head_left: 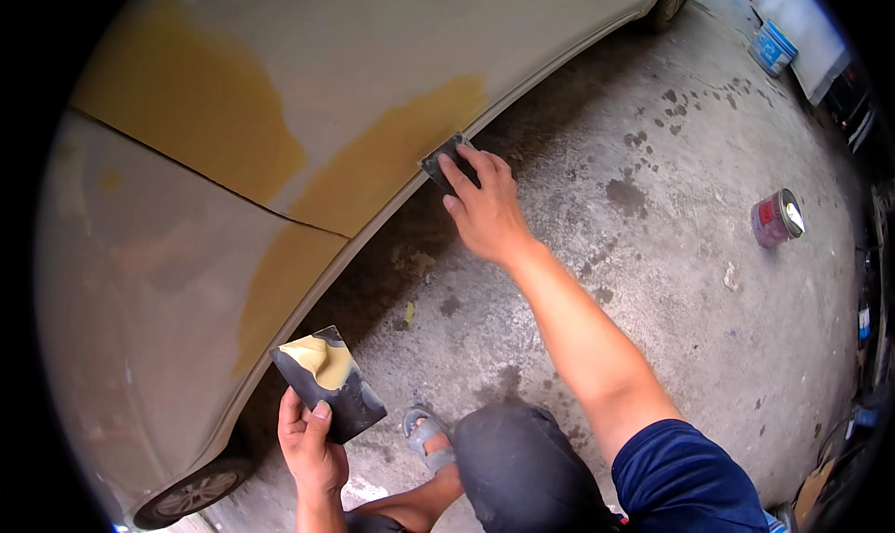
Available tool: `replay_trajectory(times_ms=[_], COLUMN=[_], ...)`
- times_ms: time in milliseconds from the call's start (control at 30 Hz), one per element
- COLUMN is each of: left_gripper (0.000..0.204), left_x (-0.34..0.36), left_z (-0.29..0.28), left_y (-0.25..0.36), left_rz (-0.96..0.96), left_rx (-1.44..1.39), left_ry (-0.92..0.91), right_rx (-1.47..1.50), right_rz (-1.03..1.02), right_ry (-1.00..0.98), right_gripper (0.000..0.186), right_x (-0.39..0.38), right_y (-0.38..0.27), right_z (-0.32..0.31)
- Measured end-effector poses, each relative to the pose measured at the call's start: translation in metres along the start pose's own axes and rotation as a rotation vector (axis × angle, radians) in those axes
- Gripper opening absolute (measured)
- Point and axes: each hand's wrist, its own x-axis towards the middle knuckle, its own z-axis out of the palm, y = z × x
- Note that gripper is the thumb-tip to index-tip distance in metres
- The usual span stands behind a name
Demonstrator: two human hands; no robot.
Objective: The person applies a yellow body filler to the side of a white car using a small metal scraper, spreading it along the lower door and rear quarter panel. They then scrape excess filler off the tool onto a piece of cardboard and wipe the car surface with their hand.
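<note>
My left hand (308, 444), low at the left, grips a flat black board (352, 412) with a creamy yellow mound of putty (326, 356) on it, in front of the car's lower side. Up at the middle, my right hand (483, 207) has its fingers over a small dark spreader (443, 169) at the car's lower body edge, beside a long patch of yellow filler (364, 160). Another yellow patch (186, 104) covers the upper left of the beige car body (158, 281), crossed by a panel seam.
The car's wheels show at top right (673, 6) and lower left (186, 496). An open tin (774, 221) stands on the stained concrete floor (671, 281), a blue bucket (772, 46) farther back. Dark clutter lines the right side. My sandalled foot (427, 435) and knee (517, 458) are below.
</note>
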Motion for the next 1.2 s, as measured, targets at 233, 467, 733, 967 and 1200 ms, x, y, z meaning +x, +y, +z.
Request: replay_trajectory(times_ms=[233, 467, 733, 967, 1200], left_gripper=[0.046, 0.048, 0.042, 0.041, 0.042], left_x=[0.001, 0.002, -0.002, 0.007, 0.006], left_z=[0.010, 0.018, 0.006, -0.013, -0.018], left_y=[0.002, 0.006, 0.015, -0.006, -0.012], left_rz=[0.013, -0.042, 0.489, 0.312, 0.252], left_rx=[-0.035, -0.043, 0.632, 0.376, 0.304], left_ry=[-0.036, -0.070, -0.046, 0.021, 0.008], right_rx=[0.395, 0.415, 0.299, -0.037, -0.069], right_rz=[-0.031, -0.200, -0.131, 0.023, -0.014], right_ry=[-0.189, -0.357, -0.366, 0.079, 0.118], right_gripper=[0.045, 0.043, 0.044, 0.050, 0.051], right_x=[-0.042, -0.046, -0.061, 0.034, 0.070], right_y=[-0.100, -0.151, -0.095, 0.017, 0.022], right_z=[-0.070, -0.079, -0.052, -0.035, -0.015])
